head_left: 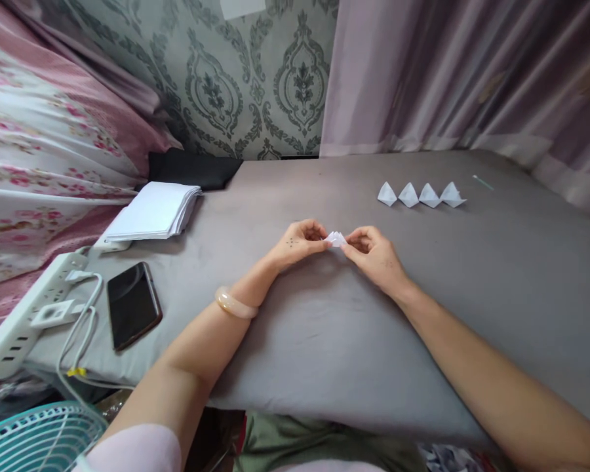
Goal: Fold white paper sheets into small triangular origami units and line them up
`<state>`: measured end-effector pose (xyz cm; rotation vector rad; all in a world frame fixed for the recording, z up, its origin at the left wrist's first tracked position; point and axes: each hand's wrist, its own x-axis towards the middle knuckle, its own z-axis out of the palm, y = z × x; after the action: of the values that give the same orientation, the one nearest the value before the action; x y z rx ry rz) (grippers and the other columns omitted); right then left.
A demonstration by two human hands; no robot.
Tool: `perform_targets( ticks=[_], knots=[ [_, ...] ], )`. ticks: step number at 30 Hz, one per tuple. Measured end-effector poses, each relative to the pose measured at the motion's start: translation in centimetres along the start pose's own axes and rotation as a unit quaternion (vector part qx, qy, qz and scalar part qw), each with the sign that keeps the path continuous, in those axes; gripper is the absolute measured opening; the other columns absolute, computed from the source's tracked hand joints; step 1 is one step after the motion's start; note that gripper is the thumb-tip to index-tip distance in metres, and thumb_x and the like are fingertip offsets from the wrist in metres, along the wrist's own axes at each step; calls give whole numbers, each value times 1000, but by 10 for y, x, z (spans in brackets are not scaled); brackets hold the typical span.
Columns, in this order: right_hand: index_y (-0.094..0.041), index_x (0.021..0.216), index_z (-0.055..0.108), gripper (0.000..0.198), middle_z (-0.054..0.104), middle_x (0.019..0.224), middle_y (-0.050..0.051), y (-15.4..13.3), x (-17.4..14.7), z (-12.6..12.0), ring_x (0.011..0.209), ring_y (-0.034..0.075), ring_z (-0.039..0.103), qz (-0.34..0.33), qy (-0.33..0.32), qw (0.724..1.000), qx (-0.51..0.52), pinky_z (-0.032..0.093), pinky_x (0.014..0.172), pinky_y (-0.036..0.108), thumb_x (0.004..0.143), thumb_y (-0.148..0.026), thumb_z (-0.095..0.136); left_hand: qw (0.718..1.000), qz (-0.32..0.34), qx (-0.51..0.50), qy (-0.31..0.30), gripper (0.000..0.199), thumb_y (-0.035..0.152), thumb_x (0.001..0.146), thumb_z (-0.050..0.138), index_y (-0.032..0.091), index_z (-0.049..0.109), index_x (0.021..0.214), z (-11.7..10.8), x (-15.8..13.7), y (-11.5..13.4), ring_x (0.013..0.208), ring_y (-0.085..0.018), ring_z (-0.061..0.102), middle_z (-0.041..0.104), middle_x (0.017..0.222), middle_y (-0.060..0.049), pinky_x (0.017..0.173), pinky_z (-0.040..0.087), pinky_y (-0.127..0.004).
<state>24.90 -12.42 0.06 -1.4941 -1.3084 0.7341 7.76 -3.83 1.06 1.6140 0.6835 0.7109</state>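
Observation:
Between my two hands is a small folded white paper piece (335, 239), its upper edge showing several points. My left hand (302, 242) pinches its left end between thumb and fingers. At the other end, the thumb and fingers of my right hand (376, 255) close on the paper. Both hands are over the middle of the grey-covered table (285, 341). Farther back to the right, several folded white paper shapes (408, 195) stand in a row, each with a pointed top.
On the left lie a stack of white paper (152, 210), a black phone (134, 305) and a white power strip (27, 314) with cables. A black folded item (196, 169) is behind the stack. A thin stick (482, 182) lies far right. A teal fan (44, 429) stands lower left.

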Motion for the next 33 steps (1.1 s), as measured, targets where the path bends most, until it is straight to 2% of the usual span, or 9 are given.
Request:
perform_targets(
  ticks=[2,4,7,10,14,18,22,27,33],
  knots=[
    [-17,103,65,41,71,92,7,-5,1,-3,80,18,64,42,-41,997,51,50,66,29,73,-45,71,999,3,-43,-8,34,33,66,78,12,57,84,3,0,2,65,-7,53,59,75,0,65,41,-22],
    [-18,97,70,41,71,89,5,-10,0,-6,76,16,61,53,-87,993,62,47,61,27,74,-52,69,998,7,-53,-19,34,32,66,78,12,57,85,5,-1,4,65,-7,52,59,73,1,65,41,-22],
    [-18,83,73,41,68,78,2,-13,-2,-7,67,13,55,54,-100,992,58,44,59,25,74,-58,67,998,18,-52,-28,36,34,68,76,12,57,90,8,-3,9,68,-9,54,60,76,-1,67,42,-23],
    [-17,77,73,43,66,73,2,-12,-1,-9,62,11,50,74,-88,990,80,42,58,25,71,-60,69,999,10,25,-38,36,44,77,69,13,60,92,8,-7,16,72,-10,53,62,82,-3,67,41,-23],
    [-15,79,74,47,65,73,4,-10,1,-11,62,11,50,101,-114,980,131,42,58,26,66,-61,73,983,4,161,-85,40,53,84,56,13,60,83,9,-11,22,62,-9,42,53,69,1,56,31,-22],
    [-15,79,73,50,63,71,3,-14,1,-13,61,10,49,103,-154,971,148,41,58,26,65,-62,73,970,55,205,-119,39,50,89,49,15,52,71,8,-12,25,59,-9,34,39,63,3,54,27,-23],
    [-15,76,69,47,61,71,2,-19,-1,-14,61,10,47,82,-164,975,126,40,59,25,69,-61,71,962,57,229,-136,39,48,91,48,16,46,68,5,-12,28,57,-8,30,33,62,4,52,24,-24],
    [-16,79,65,46,59,74,1,-22,-2,-17,61,10,47,37,-176,982,57,40,59,25,80,-61,59,972,44,180,-146,40,51,88,52,15,50,69,2,-9,27,55,-8,27,29,61,5,50,21,-24],
    [-18,75,58,44,47,63,-3,-26,-2,-22,59,11,42,2,-201,980,4,36,55,25,84,-61,53,984,32,92,-151,40,51,84,59,14,57,72,3,-10,24,59,-9,38,41,63,3,54,28,-24]
  ],
)
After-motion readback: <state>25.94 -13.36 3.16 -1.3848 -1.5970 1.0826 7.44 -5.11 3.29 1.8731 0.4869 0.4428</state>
